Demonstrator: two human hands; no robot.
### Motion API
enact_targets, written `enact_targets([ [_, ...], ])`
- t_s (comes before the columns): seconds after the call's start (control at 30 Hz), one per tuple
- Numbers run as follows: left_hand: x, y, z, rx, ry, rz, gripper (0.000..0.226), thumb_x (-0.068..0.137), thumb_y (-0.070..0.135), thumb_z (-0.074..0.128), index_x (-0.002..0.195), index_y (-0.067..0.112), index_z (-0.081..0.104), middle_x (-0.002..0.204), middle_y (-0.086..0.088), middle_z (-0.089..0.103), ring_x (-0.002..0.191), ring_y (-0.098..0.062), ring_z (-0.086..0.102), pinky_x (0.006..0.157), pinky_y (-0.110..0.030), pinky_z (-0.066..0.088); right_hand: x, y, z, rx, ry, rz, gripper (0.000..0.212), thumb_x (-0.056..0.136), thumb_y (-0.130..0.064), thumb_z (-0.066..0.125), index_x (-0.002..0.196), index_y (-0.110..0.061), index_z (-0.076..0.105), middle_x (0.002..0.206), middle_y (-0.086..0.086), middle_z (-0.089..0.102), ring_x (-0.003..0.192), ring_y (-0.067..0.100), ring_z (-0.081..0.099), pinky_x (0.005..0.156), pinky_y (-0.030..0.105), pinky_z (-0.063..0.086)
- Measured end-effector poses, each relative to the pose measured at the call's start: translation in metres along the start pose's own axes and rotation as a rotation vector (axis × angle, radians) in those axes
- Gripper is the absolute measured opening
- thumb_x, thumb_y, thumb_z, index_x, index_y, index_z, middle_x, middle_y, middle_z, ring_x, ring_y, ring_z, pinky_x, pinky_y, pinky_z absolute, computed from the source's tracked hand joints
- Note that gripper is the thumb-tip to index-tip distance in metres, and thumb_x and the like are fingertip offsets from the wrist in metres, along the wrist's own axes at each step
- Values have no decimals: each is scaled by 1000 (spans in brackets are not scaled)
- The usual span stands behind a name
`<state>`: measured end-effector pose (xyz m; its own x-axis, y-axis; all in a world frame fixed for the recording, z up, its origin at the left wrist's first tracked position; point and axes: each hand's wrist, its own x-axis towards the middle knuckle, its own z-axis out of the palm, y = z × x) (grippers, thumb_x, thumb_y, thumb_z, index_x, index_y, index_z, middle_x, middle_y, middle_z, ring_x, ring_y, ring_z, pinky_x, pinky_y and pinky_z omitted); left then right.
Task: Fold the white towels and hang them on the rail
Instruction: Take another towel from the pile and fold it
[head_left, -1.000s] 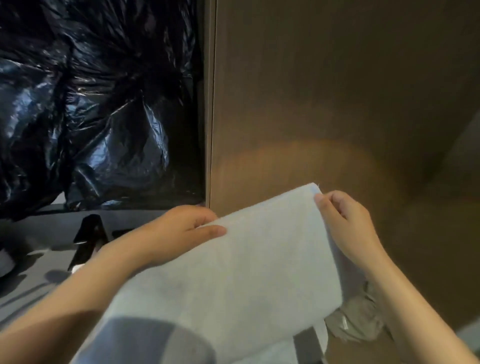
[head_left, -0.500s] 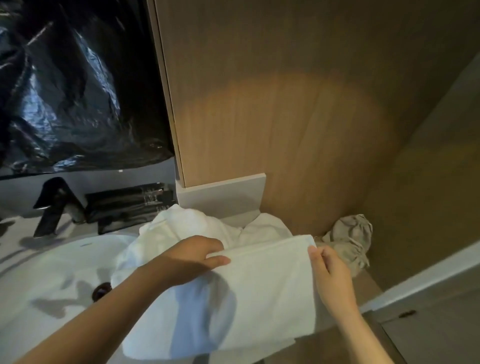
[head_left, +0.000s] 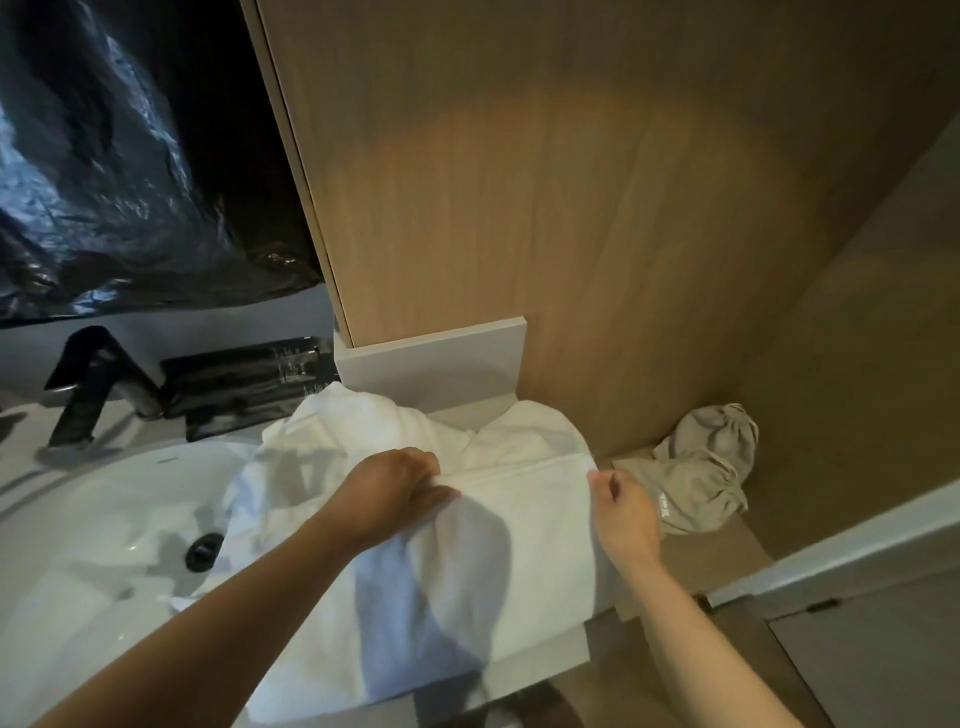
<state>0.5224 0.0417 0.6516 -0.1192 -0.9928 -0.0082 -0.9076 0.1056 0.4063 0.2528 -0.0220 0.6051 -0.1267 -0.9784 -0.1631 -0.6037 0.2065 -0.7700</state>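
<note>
Pinched the white towel (head_left: 519, 530) by its top edge with left hand (head_left: 395, 493) and right hand (head_left: 623, 512), fingers closed tight.

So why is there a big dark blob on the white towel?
Head view: the blob is a shadow on the white towel, cast by the left hand and its arm; a warm pool of light glows on the wooden wall; the wide lens bends the wall's edges.
</note>
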Motion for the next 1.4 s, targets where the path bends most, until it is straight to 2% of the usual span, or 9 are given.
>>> enact_targets([
  [0.13, -19, -9, -11, -29, 155, 45, 61, 86, 66, 43, 88, 10, 67, 78, -1, 62, 73, -18, 57, 65, -32, 48, -10, -3, 5, -18, 12, -2, 27, 101, -28, 49, 117, -7, 57, 97, 4, 62, 92, 25, 59, 67, 29, 41],
  [0.27, -60, -20, -19, 3, 347, 41, 28, 87, 32, 59, 94, 7, 68, 89, -4, 65, 80, -27, 61, 70, -35, 50, -30, -19, 2, -144, 97, -250, 38, 99, -26, 55, 134, -11, 51, 129, 7, 53, 119, 25, 49, 99, 37, 42],
  [0.47, -114, -35, -27, -114, 548, -231, 21, 76, 4, 78, 94, 10, 68, 90, 3, 65, 82, -20, 61, 67, -29, 48, -70, -64, 26, -101, -189, -527, 22, 98, -29, 54, 119, -25, 62, 123, -8, 57, 100, 2, 56, 89, 12, 43],
  [0.83, -166, -66, -4, -592, 530, -610, 33, 84, 34, 71, 115, 27, 62, 114, 8, 61, 101, -7, 62, 84, -28, 53, -120, -105, 83, -140, -478, -745, 22, 98, -29, 58, 118, -27, 66, 115, -21, 55, 86, 5, 60, 82, 20, 50],
  [1.0, -167, -68, 3, -810, 446, -660, 33, 83, 43, 63, 114, 32, 57, 108, 17, 62, 99, 6, 60, 76, -11, 47, -128, -114, 100, -221, -498, -797, 28, 97, -29, 58, 124, -24, 63, 117, -18, 50, 73, -4, 52, 78, 4, 39],
  [1.1, -163, -70, 10, -919, 381, -700, 24, 92, 37, 59, 107, 19, 62, 97, 6, 69, 94, -9, 66, 78, -24, 50, -130, -121, 108, -293, -479, -817, 25, 96, -33, 59, 117, -23, 65, 113, -14, 50, 70, 0, 48, 72, 12, 42],
  [1.2, -160, -74, 11, -981, 384, -676, 41, 93, 40, 56, 90, -1, 58, 77, -13, 61, 75, -26, 60, 71, -31, 46, -129, -127, 111, -290, -437, -794, 10, 95, -30, 61, 97, -22, 67, 104, -14, 50, 74, 5, 54, 70, 23, 49],
  [1.27, -159, -79, 8, -1051, 434, -662, 45, 93, 42, 56, 89, -3, 59, 87, -23, 62, 82, -36, 61, 82, -42, 50, -127, -130, 112, -253, -412, -769, 8, 95, -27, 60, 91, -23, 66, 101, -15, 53, 78, 5, 57, 70, 24, 50],
  [1.4, -151, -89, 3, -1086, 495, -684, 38, 93, 38, 60, 78, 3, 61, 79, -13, 64, 75, -29, 60, 80, -45, 50, -127, -134, 117, -213, -362, -760, 10, 96, -22, 58, 89, -21, 65, 105, -15, 55, 82, 4, 59, 72, 22, 50],
])
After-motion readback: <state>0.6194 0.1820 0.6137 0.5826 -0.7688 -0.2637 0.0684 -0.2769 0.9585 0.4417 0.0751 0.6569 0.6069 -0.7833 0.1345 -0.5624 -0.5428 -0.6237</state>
